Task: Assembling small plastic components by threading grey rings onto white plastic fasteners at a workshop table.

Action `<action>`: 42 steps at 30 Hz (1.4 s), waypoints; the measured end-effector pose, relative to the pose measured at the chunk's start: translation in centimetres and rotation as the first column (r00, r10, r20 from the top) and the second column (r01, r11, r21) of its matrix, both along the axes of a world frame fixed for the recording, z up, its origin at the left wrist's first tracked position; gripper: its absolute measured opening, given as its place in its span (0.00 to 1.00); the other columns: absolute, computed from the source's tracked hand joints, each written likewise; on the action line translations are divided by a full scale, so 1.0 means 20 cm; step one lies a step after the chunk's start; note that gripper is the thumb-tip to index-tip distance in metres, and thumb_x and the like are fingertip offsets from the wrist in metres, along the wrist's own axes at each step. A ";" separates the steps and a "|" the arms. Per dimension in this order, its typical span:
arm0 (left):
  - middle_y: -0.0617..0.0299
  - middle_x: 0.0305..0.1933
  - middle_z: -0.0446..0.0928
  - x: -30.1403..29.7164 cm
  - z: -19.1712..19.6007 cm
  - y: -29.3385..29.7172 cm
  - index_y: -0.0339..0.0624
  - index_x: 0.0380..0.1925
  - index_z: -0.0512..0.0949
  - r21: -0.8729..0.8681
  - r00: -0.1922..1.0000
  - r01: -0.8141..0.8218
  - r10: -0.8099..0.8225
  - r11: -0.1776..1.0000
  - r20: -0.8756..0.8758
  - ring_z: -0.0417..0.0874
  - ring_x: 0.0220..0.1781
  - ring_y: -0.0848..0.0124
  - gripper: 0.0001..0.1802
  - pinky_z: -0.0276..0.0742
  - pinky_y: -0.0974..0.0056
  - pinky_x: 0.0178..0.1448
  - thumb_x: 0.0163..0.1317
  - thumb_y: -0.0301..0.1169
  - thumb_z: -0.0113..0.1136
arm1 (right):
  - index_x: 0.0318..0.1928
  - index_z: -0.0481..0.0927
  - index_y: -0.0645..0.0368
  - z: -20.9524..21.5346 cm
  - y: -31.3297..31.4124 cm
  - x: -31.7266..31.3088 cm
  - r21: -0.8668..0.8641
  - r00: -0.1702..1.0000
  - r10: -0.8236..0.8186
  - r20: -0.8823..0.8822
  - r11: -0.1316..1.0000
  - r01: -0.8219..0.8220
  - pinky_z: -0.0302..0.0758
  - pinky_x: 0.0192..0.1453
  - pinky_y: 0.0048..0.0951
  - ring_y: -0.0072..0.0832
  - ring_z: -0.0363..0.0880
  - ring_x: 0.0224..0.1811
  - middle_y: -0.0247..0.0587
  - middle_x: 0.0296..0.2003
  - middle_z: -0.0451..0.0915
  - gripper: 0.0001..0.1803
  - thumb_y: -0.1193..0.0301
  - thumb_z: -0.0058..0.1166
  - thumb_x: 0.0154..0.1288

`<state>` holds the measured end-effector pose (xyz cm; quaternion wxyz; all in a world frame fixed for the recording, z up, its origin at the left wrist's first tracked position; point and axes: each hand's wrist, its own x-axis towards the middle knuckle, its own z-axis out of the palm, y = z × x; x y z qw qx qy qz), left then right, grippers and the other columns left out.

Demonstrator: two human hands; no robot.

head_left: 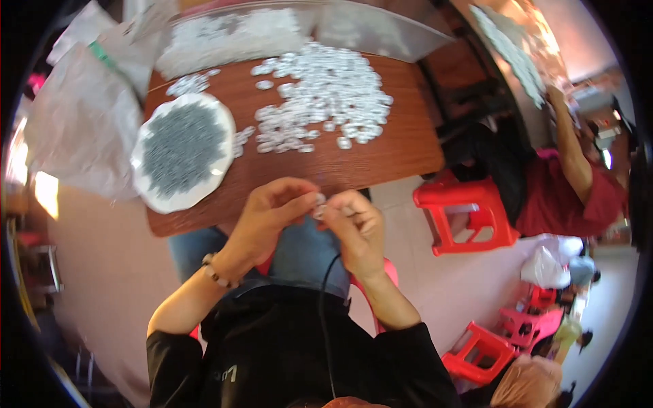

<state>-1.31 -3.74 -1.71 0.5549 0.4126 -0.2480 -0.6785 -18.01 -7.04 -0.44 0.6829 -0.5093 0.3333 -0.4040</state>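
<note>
My left hand (pixel 275 214) and my right hand (pixel 357 231) meet just off the table's near edge, above my lap. Their fingertips pinch a small white piece (pixel 319 204) between them; its exact kind is too small to make out. Beyond my hands, many small white oval pieces (pixel 333 88) lie spread in a heap on the brown wooden table (pixel 299 166). To the left, a white scalloped plate (pixel 224 115) holds a mound of small grey pieces (pixel 182 146). A few white pieces lie between the plate and the heap.
A clear bin (pixel 388 34) with white pieces stands along the table's far side. Plastic bags (pixel 81 129) bulge at the left. A red stool (pixel 469 214) stands at the right, near a person in a dark red shirt (pixel 564 200). More red stools (pixel 479 353) are at the lower right.
</note>
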 end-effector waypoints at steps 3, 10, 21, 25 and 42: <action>0.64 0.38 0.81 0.00 0.05 0.01 0.38 0.44 0.78 0.018 0.999 0.010 -0.009 1.000 -0.034 0.79 0.38 0.79 0.12 0.72 0.76 0.40 0.63 0.31 0.62 | 0.39 0.77 0.62 0.01 -0.01 0.01 0.024 1.000 0.001 -0.015 1.000 -0.001 0.76 0.41 0.20 0.17 0.78 0.36 0.35 0.34 0.81 0.06 0.71 0.55 0.68; 0.60 0.34 0.83 0.05 0.07 0.03 0.32 0.44 0.79 0.033 0.966 0.068 -0.074 0.997 0.249 0.80 0.30 0.79 0.12 0.73 0.77 0.35 0.62 0.26 0.62 | 0.38 0.75 0.62 -0.02 0.00 0.00 0.032 0.976 0.061 0.210 0.997 -0.069 0.73 0.40 0.18 0.14 0.76 0.37 0.30 0.34 0.78 0.04 0.74 0.53 0.69; 0.61 0.36 0.83 0.07 0.05 0.10 0.34 0.47 0.78 0.079 0.995 0.006 -0.014 0.997 0.101 0.79 0.30 0.81 0.13 0.74 0.79 0.32 0.64 0.29 0.61 | 0.38 0.74 0.61 0.03 0.03 0.00 -0.030 0.991 0.074 0.110 0.997 -0.071 0.71 0.36 0.16 0.11 0.74 0.34 0.28 0.31 0.77 0.05 0.73 0.55 0.68; 0.61 0.37 0.83 0.09 0.06 0.13 0.36 0.46 0.78 0.099 0.997 -0.049 0.043 0.994 0.062 0.79 0.30 0.81 0.12 0.75 0.78 0.33 0.65 0.30 0.60 | 0.39 0.75 0.61 0.05 0.03 0.00 -0.047 0.990 0.057 0.129 0.998 -0.051 0.70 0.35 0.16 0.11 0.73 0.32 0.28 0.32 0.78 0.05 0.72 0.55 0.68; 0.66 0.38 0.81 0.16 0.06 0.22 0.38 0.48 0.78 0.138 0.993 -0.117 0.115 0.983 0.023 0.79 0.36 0.80 0.15 0.74 0.77 0.39 0.65 0.33 0.62 | 0.42 0.78 0.61 0.01 0.05 0.07 0.046 0.990 0.139 0.010 0.989 -0.140 0.74 0.38 0.18 0.13 0.77 0.35 0.30 0.34 0.81 0.08 0.69 0.56 0.69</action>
